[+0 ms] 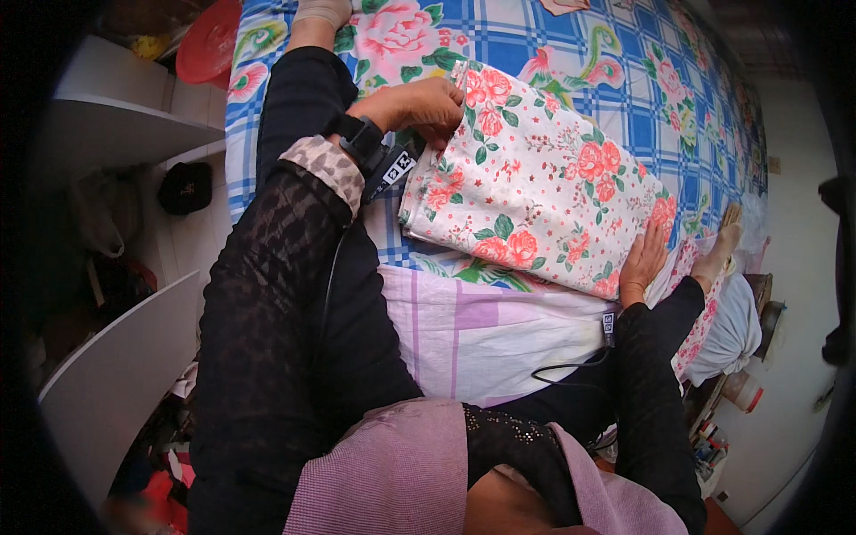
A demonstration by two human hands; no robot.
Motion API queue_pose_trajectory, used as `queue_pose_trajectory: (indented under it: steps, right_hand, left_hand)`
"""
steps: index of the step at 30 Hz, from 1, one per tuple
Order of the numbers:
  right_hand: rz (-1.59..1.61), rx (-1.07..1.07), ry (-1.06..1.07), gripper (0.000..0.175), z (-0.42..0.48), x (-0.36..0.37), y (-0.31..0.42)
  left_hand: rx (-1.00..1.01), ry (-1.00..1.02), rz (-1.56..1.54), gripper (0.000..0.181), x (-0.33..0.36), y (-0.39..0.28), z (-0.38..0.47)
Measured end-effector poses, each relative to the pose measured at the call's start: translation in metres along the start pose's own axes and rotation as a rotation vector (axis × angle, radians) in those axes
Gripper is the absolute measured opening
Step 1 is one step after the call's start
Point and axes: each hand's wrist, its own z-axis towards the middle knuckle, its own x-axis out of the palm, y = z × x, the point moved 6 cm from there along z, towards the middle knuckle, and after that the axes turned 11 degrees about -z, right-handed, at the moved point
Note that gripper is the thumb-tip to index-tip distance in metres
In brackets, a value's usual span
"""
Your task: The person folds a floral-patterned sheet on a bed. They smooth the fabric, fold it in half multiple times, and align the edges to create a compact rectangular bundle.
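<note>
A white cloth with pink roses and green leaves [535, 180], folded into a thick layered bundle, lies on the bed in front of me. My left hand [424, 110] has its fingers curled around the bundle's far left edge, and the fingertips are partly hidden by the cloth. On the near right corner rests my right hand [643, 261], palm down and fingers extended, pressing flat on the fabric. A wrist strap with a black device [368, 150] sits on my left wrist.
Beneath lie a blue checked floral bedsheet [428, 60] and a white-and-purple cloth [468, 328]. My outstretched legs flank the bundle. A thin black cable [568, 366] runs by my right arm. White panels [127, 374] and a red plastic basin [208, 43] stand left of the bed.
</note>
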Motion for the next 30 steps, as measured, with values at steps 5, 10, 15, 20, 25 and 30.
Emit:
queue_pose_trajectory:
  steps: [5,10,15,20,25,30]
  right_hand:
    - [-0.001,0.016,0.013,0.049,0.001,0.001,-0.001]
    - [0.007,-0.021,-0.041,0.049,0.0,-0.002,0.001]
    - [-0.015,-0.004,-0.033,0.049,-0.002,0.0,0.001]
    - [-0.006,0.01,-0.025,0.049,-0.002,-0.002,0.001]
    - [0.005,0.021,-0.027,0.049,-0.001,-0.004,0.003]
    - [0.008,0.035,-0.031,0.049,-0.001,-0.003,0.003]
  left_hand:
    - [-0.016,-0.048,-0.026,0.005,-0.003,-0.002,-0.012]
    - [0.093,-0.114,-0.029,0.001,-0.002,-0.002,-0.018]
    - [0.158,-0.267,-0.164,0.009,0.001,0.009,-0.026]
    - [0.093,-0.268,-0.31,0.016,0.007,0.015,-0.045]
    - [0.042,-0.353,-0.544,0.016,0.014,0.018,-0.059]
    - [0.126,-0.355,-0.407,0.013,0.015,0.021,-0.051]
